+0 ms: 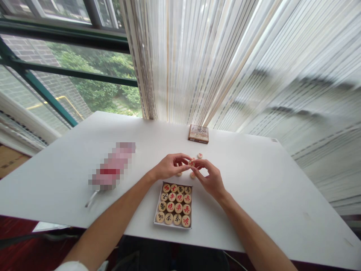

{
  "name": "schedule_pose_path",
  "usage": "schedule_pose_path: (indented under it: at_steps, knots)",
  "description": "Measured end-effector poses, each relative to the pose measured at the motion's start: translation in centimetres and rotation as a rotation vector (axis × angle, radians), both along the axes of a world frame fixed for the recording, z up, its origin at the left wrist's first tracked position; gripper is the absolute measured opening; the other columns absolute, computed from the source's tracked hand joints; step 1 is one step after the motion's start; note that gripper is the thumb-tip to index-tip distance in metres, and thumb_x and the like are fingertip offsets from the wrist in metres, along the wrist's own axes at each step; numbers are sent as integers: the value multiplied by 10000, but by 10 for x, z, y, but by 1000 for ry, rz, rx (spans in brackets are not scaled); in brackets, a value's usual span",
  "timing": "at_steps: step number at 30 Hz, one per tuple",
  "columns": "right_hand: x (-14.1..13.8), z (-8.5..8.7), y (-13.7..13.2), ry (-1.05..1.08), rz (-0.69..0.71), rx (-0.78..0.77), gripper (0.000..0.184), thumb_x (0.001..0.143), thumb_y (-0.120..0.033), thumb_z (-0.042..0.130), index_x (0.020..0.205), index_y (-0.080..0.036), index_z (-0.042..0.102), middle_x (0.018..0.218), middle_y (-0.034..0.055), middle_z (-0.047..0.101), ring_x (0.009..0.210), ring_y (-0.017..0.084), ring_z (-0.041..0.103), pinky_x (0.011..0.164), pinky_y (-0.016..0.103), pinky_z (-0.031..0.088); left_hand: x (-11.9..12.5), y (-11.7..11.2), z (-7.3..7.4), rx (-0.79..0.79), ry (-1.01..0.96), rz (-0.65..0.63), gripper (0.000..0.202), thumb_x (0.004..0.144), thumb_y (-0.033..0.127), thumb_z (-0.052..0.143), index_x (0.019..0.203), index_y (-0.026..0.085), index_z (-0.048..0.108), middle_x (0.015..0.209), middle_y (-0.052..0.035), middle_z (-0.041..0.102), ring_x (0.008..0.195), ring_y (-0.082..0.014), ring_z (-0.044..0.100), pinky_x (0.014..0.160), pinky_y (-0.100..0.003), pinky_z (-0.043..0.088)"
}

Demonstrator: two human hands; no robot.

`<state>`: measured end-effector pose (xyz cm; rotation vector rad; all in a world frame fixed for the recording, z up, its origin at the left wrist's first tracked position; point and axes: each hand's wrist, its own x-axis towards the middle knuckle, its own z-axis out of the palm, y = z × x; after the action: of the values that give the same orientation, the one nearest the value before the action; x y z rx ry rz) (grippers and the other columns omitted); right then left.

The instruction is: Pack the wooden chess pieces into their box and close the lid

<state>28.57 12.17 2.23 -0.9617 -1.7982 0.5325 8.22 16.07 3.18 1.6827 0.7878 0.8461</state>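
Note:
Between the fingertips of both hands is a round Chinese chess piece (191,163) with a red character, held just above the table. My left hand (171,165) pinches it from the left, and my right hand (208,174) pinches it from the right. Loose pieces lie close around the hands: one with a red mark (200,155) behind them, another (192,175) by the right fingers, and a pale one (179,174) under the left hand. Nearer to me, a shallow white box (173,226) holds rows of pieces with red and black characters.
A flat printed box (198,134) lies at the back of the white table (248,180). On the left is a pink, pixelated object (113,165) with a strap. String curtains (191,60) and a window border the far edge.

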Motion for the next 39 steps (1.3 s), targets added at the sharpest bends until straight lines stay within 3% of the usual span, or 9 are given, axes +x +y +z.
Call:
schedule_pose_path:
  at_steps: [16,27,39]
  knots:
    - [0,1,-2,81,45,-109,169,936,-284,632,1093,-221,632,1004,77,715,869,211,706,795,384,619,0,1,-2,24,20,-6,394,816,401,736,1138,176,706,898,-57,722,565,-76,538,522,-201,450]
    - [1,-4,2,292,155,-250,222,936,-337,637,1135,-240,655,1076,76,680,943,220,725,865,407,629,-2,3,-6,40,32,45,368,827,393,718,1114,163,693,944,-80,728,655,-116,621,530,-204,481]
    - [2,-5,1,269,160,-288,299,901,-314,682,1191,-250,649,1090,74,686,949,224,731,847,400,636,-3,3,-7,60,47,44,349,831,394,714,1100,171,704,985,-86,726,667,-118,631,527,-201,483]
